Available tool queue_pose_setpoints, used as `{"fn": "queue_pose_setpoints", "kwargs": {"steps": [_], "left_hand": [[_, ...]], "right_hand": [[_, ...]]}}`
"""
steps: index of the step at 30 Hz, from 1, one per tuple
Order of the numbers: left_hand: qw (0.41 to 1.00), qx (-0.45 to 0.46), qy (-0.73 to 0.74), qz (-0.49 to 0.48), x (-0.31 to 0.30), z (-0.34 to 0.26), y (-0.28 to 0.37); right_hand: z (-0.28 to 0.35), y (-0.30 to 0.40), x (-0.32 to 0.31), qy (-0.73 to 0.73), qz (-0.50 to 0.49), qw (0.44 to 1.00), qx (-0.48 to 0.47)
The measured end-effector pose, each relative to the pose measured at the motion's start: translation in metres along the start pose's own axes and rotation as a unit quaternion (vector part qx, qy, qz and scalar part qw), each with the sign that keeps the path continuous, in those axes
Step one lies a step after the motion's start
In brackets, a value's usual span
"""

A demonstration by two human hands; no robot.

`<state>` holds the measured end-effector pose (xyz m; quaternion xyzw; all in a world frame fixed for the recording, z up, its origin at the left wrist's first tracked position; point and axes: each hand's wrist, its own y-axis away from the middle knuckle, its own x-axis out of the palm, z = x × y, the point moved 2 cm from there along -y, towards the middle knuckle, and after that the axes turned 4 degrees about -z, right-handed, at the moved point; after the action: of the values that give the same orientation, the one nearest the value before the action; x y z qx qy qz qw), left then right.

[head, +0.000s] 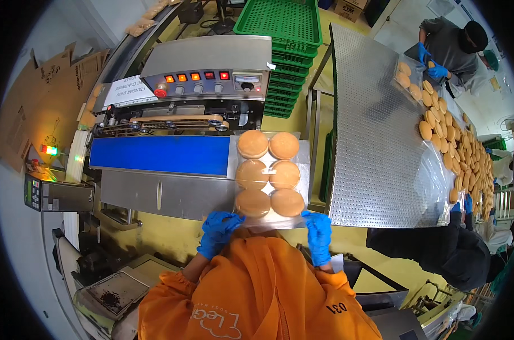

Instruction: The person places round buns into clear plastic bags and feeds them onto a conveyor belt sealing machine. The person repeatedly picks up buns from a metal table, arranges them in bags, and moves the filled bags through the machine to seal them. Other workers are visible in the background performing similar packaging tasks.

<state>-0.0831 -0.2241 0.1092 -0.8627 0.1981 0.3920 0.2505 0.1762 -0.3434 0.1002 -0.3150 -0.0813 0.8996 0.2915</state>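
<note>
A clear plastic bag (278, 222) holds several round golden buns (252, 174) in two columns. It lies flat on a pale plate at the right end of a continuous band sealer (210, 53). My left hand (220, 233), in a blue glove, pinches the bag's near left corner. At the near right corner my right hand (318, 237), gloved in blue too, grips the film. The far edge of the bag lies just right of the sealer's blue conveyor belt (159, 154). Orange lamps and a red one glow on the sealer's panel.
Green plastic crates (278, 25) stand stacked behind the sealer. To the right is a dimpled metal table (367, 140) with a heap of buns (465, 153) along its far side. Co-workers (443, 51) in blue gloves stand around it. A printer-like unit (59, 195) sits at left.
</note>
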Motion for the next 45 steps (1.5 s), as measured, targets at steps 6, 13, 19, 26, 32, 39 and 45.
{"fn": "queue_pose_setpoints", "kwargs": {"steps": [6, 13, 19, 26, 32, 39, 45], "left_hand": [[0.957, -0.003, 0.195, -0.217, -0.077, -0.044, -0.066], [0.819, -0.207, 0.515, -0.143, -0.069, -0.024, -0.180], [0.752, -0.307, 0.564, -0.145, 0.101, 0.130, -0.185], [0.907, -0.274, 0.321, 0.005, 0.099, 0.132, -0.189], [0.795, -0.377, 0.473, -0.040, 0.095, 0.152, -0.187], [0.712, -0.425, 0.552, -0.089, 0.103, 0.135, -0.202], [0.764, -0.378, 0.496, -0.165, 0.125, 0.116, -0.188]], "right_hand": [[0.104, -0.089, -0.041, -0.136, -0.086, 0.985, -0.060], [0.088, -0.191, 0.019, -0.425, -0.063, 0.883, 0.188], [-0.098, -0.195, 0.129, -0.417, 0.039, 0.844, 0.335], [-0.146, -0.203, 0.144, -0.403, 0.208, 0.803, 0.387], [-0.132, -0.213, 0.166, -0.479, 0.112, 0.777, 0.394], [-0.140, -0.209, 0.165, -0.465, 0.023, 0.804, 0.369], [-0.119, -0.208, 0.137, -0.478, -0.112, 0.779, 0.390]]}}
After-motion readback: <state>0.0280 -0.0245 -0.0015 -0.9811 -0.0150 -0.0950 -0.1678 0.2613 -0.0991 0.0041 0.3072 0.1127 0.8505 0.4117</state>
